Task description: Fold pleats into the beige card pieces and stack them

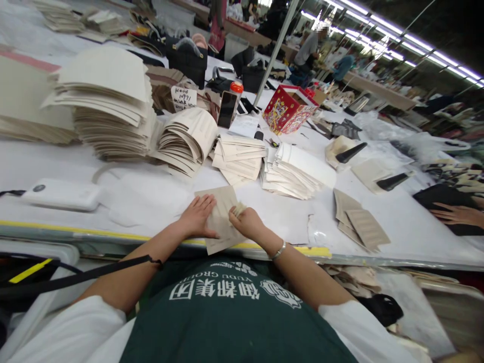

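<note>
A beige rectangular sheet (221,222) lies at the table's front edge, its lower corner reaching over the yellow strip. My left hand (198,217) presses flat on the sheet's left side, fingers stretched out. Over the sheet's right side, my right hand (245,222) is closed round a small pale yellowish wad (239,207); its exact kind is hard to make out. Just behind the sheet sit a small stack of cream pieces (240,151) and a curved stack of beige pieces (189,138). To the right of these is a stack of white pieces (297,171).
A tall stack of cream sheets (108,96) stands at the left, with a white device (62,194) in front. Several loose beige pieces (361,222) lie at the right. Farther back are a phone (227,109) and a red box (285,111). Another person's hand (459,214) rests on black material at the far right.
</note>
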`<state>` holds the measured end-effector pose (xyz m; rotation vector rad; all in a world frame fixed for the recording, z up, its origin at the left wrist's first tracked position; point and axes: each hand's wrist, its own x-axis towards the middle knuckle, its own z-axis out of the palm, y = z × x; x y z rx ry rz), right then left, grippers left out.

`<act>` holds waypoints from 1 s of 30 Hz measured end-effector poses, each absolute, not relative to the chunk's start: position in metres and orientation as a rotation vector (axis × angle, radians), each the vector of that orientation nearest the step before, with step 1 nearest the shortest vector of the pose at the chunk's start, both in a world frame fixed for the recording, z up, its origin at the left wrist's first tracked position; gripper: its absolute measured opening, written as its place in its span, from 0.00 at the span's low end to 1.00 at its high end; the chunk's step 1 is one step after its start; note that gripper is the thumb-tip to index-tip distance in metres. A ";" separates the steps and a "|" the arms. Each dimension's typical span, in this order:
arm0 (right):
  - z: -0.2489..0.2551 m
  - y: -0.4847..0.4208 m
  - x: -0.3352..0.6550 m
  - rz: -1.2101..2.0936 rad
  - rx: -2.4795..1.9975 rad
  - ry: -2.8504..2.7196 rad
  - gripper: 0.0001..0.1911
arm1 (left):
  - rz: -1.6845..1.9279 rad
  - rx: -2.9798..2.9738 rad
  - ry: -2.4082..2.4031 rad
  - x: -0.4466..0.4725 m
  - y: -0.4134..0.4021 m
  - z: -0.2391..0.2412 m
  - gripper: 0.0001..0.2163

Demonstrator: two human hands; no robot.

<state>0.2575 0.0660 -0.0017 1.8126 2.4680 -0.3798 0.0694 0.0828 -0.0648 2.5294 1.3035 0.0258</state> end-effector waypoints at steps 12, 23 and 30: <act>-0.007 0.052 0.256 -0.287 1.837 2.394 0.18 | 0.069 2.524 1.301 0.068 0.082 -0.068 0.51; -0.005 0.053 0.261 -0.476 1.765 2.528 0.15 | 0.084 2.512 1.309 0.070 0.081 -0.069 0.54; -0.012 0.079 0.235 -0.382 1.871 2.640 0.16 | 0.056 2.540 1.204 0.061 0.087 -0.065 0.52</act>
